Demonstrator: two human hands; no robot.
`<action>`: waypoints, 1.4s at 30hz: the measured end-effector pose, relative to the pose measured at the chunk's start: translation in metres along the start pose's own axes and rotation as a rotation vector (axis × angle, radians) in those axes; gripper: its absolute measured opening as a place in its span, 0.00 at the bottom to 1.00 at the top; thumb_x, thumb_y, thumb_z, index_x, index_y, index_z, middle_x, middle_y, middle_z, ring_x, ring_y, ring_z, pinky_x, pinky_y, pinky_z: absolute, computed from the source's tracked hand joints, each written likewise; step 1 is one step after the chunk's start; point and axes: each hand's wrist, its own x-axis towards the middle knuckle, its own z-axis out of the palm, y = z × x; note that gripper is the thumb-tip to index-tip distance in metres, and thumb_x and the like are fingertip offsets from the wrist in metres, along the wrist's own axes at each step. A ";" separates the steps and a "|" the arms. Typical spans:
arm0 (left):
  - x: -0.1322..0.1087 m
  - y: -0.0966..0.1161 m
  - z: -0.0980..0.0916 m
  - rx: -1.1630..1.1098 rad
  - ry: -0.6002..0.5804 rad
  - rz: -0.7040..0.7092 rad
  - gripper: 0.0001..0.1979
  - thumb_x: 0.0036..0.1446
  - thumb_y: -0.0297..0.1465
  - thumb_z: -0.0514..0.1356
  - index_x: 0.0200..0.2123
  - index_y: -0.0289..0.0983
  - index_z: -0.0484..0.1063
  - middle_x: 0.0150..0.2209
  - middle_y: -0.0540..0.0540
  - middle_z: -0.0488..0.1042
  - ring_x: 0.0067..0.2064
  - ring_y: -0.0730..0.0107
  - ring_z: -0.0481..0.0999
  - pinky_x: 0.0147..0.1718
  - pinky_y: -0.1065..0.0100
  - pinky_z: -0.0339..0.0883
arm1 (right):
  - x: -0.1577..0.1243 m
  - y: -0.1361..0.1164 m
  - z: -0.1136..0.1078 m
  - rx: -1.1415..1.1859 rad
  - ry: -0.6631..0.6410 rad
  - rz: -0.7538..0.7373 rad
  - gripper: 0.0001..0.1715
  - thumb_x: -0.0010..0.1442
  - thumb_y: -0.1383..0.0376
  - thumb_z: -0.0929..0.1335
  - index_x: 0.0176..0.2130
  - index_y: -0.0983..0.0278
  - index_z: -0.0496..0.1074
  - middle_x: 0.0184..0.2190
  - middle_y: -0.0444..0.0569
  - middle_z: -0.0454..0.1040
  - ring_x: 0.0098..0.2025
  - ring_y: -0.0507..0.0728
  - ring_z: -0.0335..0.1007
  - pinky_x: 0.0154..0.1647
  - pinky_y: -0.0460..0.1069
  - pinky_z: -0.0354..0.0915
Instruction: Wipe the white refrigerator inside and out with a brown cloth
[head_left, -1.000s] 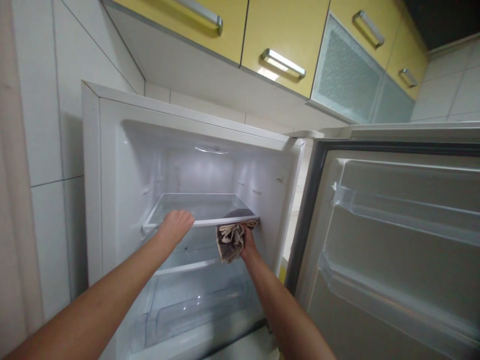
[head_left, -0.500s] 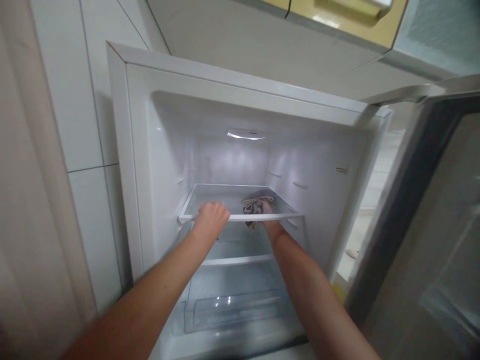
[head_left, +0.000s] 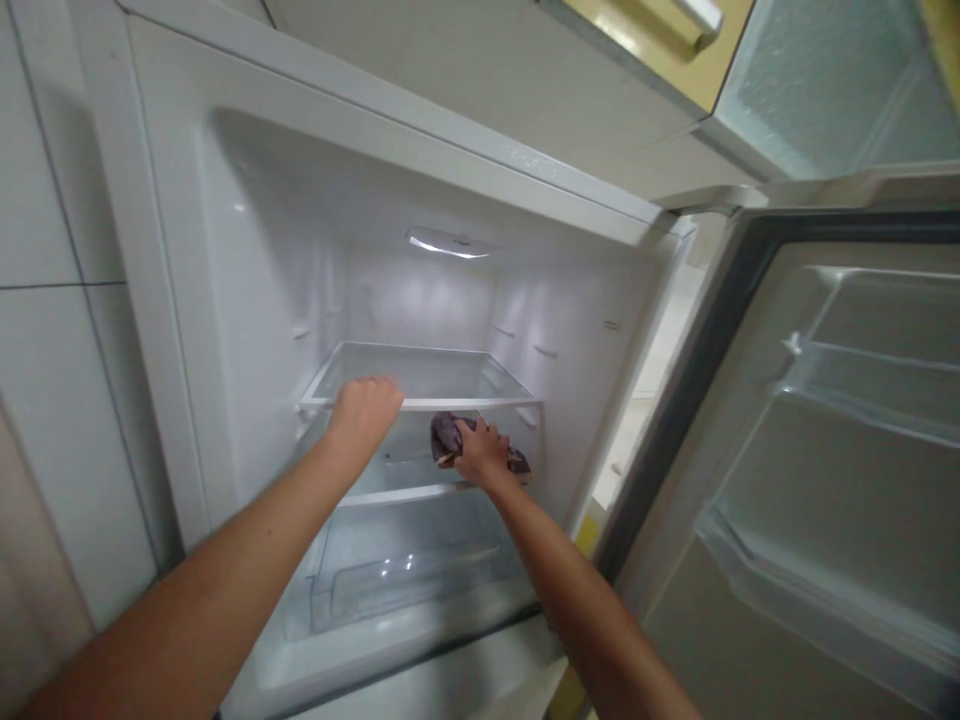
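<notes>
My left hand [head_left: 367, 412] is closed round the front edge of the upper glass shelf [head_left: 465, 405], toward its left end. My right hand [head_left: 482, 450] grips a crumpled dark patterned cloth [head_left: 445, 436] just below that shelf's front edge, on its right half. The cloth hangs out on both sides of the fingers. Beneath it lies the lower shelf [head_left: 405, 494] with a white front rim. Both shelves are inside an open white fridge [head_left: 247, 250].
A clear drawer [head_left: 412, 585] sits at the fridge's bottom. The open fridge door [head_left: 795, 480], with clear racks, stands on the right. Tiled wall [head_left: 45, 370] is at the left. A yellow cabinet [head_left: 645, 40] hangs above.
My right hand has moved with the cloth from the upper shelf to below its front edge. My left hand still holds the shelf. The view has shifted, showing more of the door.
</notes>
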 end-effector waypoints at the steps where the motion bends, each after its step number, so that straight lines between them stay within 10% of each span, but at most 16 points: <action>1: -0.010 0.006 0.004 0.013 0.041 -0.011 0.26 0.66 0.15 0.48 0.62 0.22 0.74 0.55 0.17 0.79 0.61 0.36 0.79 0.58 0.37 0.72 | -0.006 0.005 0.000 -0.060 -0.056 0.017 0.42 0.63 0.46 0.73 0.71 0.48 0.68 0.69 0.60 0.67 0.70 0.75 0.62 0.70 0.74 0.53; 6: -0.140 0.043 0.070 -0.034 0.421 0.228 0.29 0.66 0.20 0.53 0.68 0.34 0.71 0.69 0.34 0.72 0.70 0.51 0.70 0.72 0.51 0.58 | -0.011 0.023 0.007 0.015 -0.177 -0.113 0.44 0.70 0.31 0.57 0.72 0.47 0.67 0.70 0.55 0.67 0.71 0.72 0.62 0.70 0.69 0.56; 10: -0.280 0.039 0.148 -0.082 0.320 0.487 0.31 0.61 0.22 0.56 0.67 0.43 0.73 0.64 0.49 0.79 0.65 0.65 0.74 0.72 0.63 0.55 | 0.005 0.028 0.008 -0.036 -0.104 -0.074 0.39 0.70 0.36 0.62 0.68 0.50 0.72 0.64 0.55 0.74 0.66 0.70 0.68 0.67 0.64 0.60; 14: -0.343 0.006 0.186 -0.004 0.208 0.532 0.31 0.63 0.39 0.64 0.69 0.47 0.71 0.71 0.51 0.71 0.69 0.61 0.68 0.70 0.64 0.58 | 0.034 0.008 0.013 -0.111 -0.070 0.073 0.38 0.71 0.39 0.63 0.69 0.53 0.71 0.67 0.61 0.70 0.69 0.74 0.63 0.70 0.70 0.52; 20: -0.343 -0.008 0.212 0.036 0.221 0.568 0.32 0.64 0.51 0.66 0.68 0.49 0.73 0.71 0.50 0.71 0.69 0.57 0.66 0.69 0.62 0.57 | 0.074 -0.096 0.047 -0.071 -0.190 -0.078 0.40 0.71 0.37 0.60 0.74 0.48 0.64 0.74 0.59 0.61 0.74 0.74 0.56 0.72 0.71 0.52; 24: -0.351 -0.008 0.218 0.015 0.135 0.535 0.35 0.64 0.51 0.66 0.71 0.50 0.68 0.76 0.53 0.64 0.72 0.58 0.63 0.70 0.63 0.57 | 0.048 -0.155 0.071 0.017 -0.194 -0.369 0.42 0.69 0.34 0.61 0.72 0.47 0.66 0.70 0.57 0.66 0.71 0.73 0.59 0.68 0.74 0.57; 29: -0.353 -0.007 0.197 -0.089 -0.035 0.471 0.36 0.63 0.40 0.65 0.73 0.49 0.65 0.79 0.53 0.55 0.75 0.58 0.59 0.75 0.59 0.47 | -0.012 -0.107 0.048 0.043 -0.181 -0.526 0.37 0.67 0.36 0.66 0.68 0.46 0.70 0.63 0.53 0.71 0.66 0.71 0.62 0.61 0.68 0.67; 33: -0.349 -0.001 0.181 -0.171 -0.101 0.436 0.35 0.64 0.34 0.63 0.74 0.49 0.64 0.78 0.52 0.59 0.74 0.60 0.62 0.75 0.58 0.50 | -0.053 -0.045 0.019 0.061 -0.029 -0.243 0.28 0.66 0.48 0.71 0.60 0.56 0.77 0.55 0.56 0.75 0.60 0.67 0.66 0.60 0.58 0.67; 38: -0.334 0.038 0.159 -0.559 -0.012 0.017 0.28 0.73 0.39 0.56 0.73 0.49 0.62 0.65 0.43 0.77 0.63 0.55 0.78 0.62 0.51 0.73 | -0.132 -0.036 0.002 0.827 0.091 -0.151 0.21 0.66 0.53 0.68 0.50 0.65 0.79 0.42 0.48 0.78 0.44 0.57 0.72 0.50 0.49 0.68; 42: -0.301 0.091 0.121 -1.042 0.173 -0.300 0.39 0.73 0.53 0.51 0.79 0.45 0.45 0.74 0.34 0.64 0.73 0.46 0.67 0.64 0.44 0.72 | -0.197 -0.053 0.016 1.248 0.038 -0.074 0.29 0.70 0.45 0.66 0.56 0.63 0.77 0.46 0.49 0.79 0.48 0.58 0.73 0.52 0.51 0.71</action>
